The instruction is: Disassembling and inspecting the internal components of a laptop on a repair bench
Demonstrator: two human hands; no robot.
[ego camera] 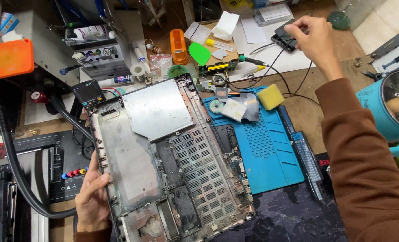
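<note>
A grey laptop bottom case [168, 157] lies inside-up on the bench, with a silver optical drive [157, 109] in its upper part. My left hand [92, 197] grips the case's left edge near the bottom corner. My right hand [314, 38] reaches to the far right of the bench, with its fingers pinched on a small dark flat device [284, 33]. A brown sleeve [365, 161] covers my right forearm.
A blue work mat [264, 148] with a yellow sponge [270, 97] lies right of the case. A long laptop battery [305, 154] lies beside the mat. A teal pot [390, 110] stands at the right edge. A black hose [11, 157] curves at left. An orange box [9, 58] sits at the top left.
</note>
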